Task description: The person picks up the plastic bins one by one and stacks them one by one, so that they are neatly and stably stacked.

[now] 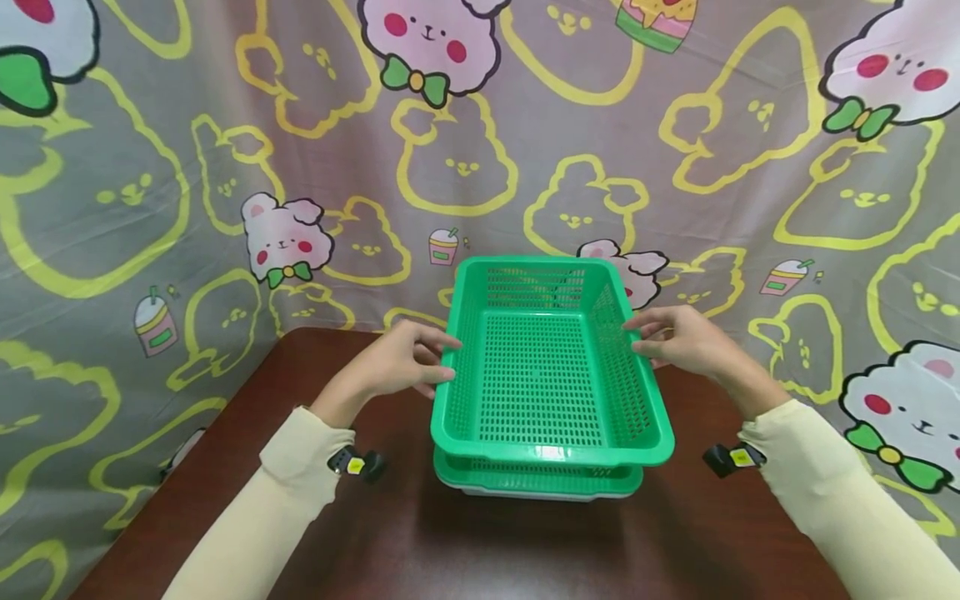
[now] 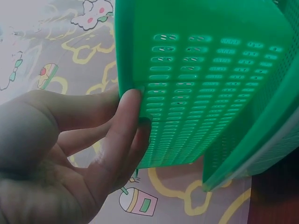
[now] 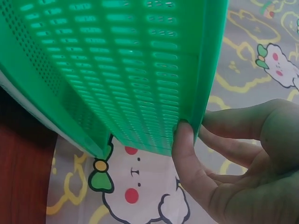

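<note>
A green rectangular plastic basket [image 1: 540, 454] with slotted walls and floor is raised over a second green basket [image 1: 540, 478] in the head view. My left hand [image 1: 397, 358] pinches the upper basket's left rim, thumb on one side and fingers beneath the lip, as the left wrist view shows with the hand [image 2: 88, 144] at the rim. On the opposite side my right hand [image 1: 678, 342] pinches the right rim; in the right wrist view that hand [image 3: 238, 158] has fingertips under the lip. Nothing lies inside the upper basket.
Below the lower green basket shows a white rim [image 1: 525, 497]. They stand on a dark red-brown table [image 1: 360, 533]. A grey curtain [image 1: 480, 225] printed with cartoon animals hangs close behind the table and along its left side.
</note>
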`<state>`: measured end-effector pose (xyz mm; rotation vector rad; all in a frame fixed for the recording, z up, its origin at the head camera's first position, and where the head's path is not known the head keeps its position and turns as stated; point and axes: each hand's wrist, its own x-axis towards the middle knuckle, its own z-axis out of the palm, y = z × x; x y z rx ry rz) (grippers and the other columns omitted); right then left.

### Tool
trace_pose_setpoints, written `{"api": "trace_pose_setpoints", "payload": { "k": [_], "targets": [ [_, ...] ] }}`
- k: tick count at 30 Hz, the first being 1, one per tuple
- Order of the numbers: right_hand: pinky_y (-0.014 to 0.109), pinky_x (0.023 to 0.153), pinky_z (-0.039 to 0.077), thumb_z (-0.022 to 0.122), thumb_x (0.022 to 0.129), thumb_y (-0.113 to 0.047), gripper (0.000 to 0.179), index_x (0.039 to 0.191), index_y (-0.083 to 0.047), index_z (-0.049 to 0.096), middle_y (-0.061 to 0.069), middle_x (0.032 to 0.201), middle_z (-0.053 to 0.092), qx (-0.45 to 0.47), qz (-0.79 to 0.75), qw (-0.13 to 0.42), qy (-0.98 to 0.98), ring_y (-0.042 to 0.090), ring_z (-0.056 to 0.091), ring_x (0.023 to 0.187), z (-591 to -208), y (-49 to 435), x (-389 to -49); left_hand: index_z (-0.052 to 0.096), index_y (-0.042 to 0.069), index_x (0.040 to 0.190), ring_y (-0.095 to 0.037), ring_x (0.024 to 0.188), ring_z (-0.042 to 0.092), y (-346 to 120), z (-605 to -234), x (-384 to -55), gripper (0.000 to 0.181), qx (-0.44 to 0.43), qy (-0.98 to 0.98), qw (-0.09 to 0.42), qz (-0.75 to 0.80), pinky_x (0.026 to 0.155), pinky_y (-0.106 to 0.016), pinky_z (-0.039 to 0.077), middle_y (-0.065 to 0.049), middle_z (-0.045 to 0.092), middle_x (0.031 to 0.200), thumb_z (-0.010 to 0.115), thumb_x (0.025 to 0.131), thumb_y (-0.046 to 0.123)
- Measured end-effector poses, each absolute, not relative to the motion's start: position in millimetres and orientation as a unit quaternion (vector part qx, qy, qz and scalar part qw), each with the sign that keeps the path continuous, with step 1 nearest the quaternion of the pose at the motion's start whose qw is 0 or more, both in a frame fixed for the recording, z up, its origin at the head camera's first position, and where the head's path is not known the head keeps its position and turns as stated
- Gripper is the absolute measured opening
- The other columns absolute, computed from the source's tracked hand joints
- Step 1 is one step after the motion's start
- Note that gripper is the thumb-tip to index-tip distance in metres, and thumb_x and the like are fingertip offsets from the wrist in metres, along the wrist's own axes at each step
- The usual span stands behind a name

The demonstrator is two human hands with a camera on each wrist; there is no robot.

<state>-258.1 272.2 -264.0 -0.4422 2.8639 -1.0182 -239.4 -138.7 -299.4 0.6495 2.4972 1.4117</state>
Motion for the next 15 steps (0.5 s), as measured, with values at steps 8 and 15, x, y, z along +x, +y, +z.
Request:
{"api": "trace_pose_setpoints", "payload": {
  "k": [8,15],
  "targets": [
    [0.037,0.077,0.066,0.068,0.099,-0.010,0.037,0.134,0.003,0.064,0.032,0.130,0.058,-0.141,-0.334,0.039,0.931,0.029,0.070,0.102,-271,271,-259,0.064,0.002,0.138,-0.019,0.086,0.074,-139,-302,-237,0.049,0.202,0.852,0.093,0.474,0.071,-0.038,0.066,-0.022,0.061,0.118,0.077,0.091,0.006],
    [0.037,0.077,0.066,0.067,0.099,-0.009,0.038,0.134,0.004,0.063,0.033,0.131,0.057,-0.142,-0.340,0.047,0.928,0.036,0.067,0.109,-279,269,-259,0.064,0.002,0.138,-0.018,0.079,0.075,-138,-308,-237,0.049,0.191,0.858,0.098,0.467,0.070,-0.036,0.066,-0.021,0.068,0.118,0.078,0.091,0.007]
  ]
}}
